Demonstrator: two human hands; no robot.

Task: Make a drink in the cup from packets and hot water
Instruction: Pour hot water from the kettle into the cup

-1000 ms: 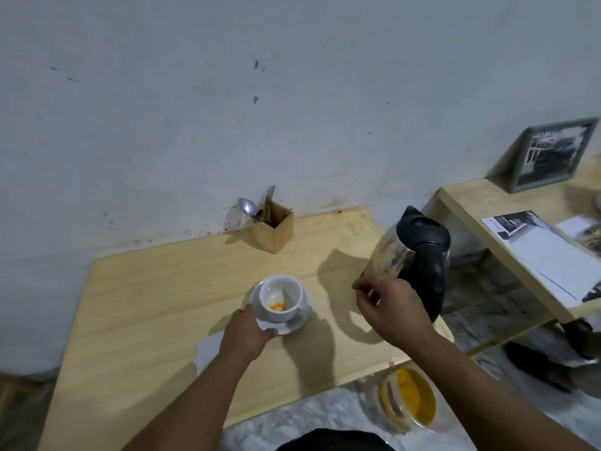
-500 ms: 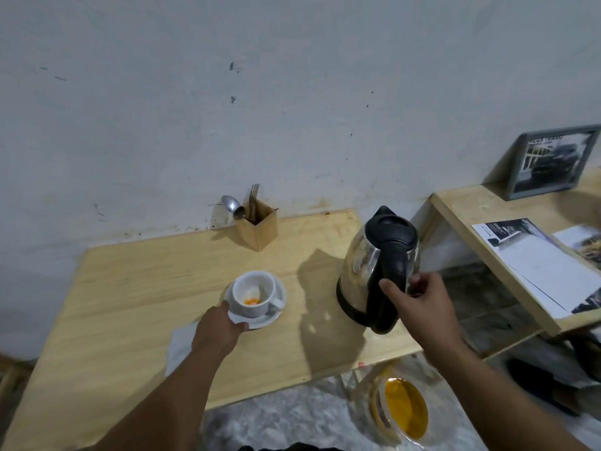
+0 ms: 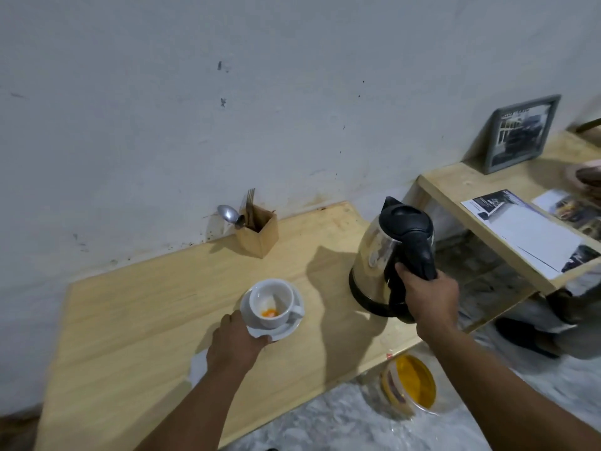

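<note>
A white cup [image 3: 272,304] stands on a white saucer [image 3: 290,329] near the middle of the wooden table [image 3: 136,307]. White and orange powder lies at the cup's bottom. My left hand [image 3: 234,343] grips the saucer's near-left rim. A steel kettle [image 3: 387,255] with a black lid and handle stands on the table's right end. My right hand [image 3: 426,294] is wrapped around the kettle's black handle.
A wooden holder [image 3: 258,234] with a spoon and forks stands against the wall. A white paper [image 3: 199,366] lies under my left wrist. A lower shelf [image 3: 455,187] on the right carries leaflets and a framed picture [image 3: 520,133]. A clear container with yellow contents [image 3: 409,385] sits on the floor.
My right hand went from above the table to the kettle's handle and closed around it. My left hand has stayed on the saucer.
</note>
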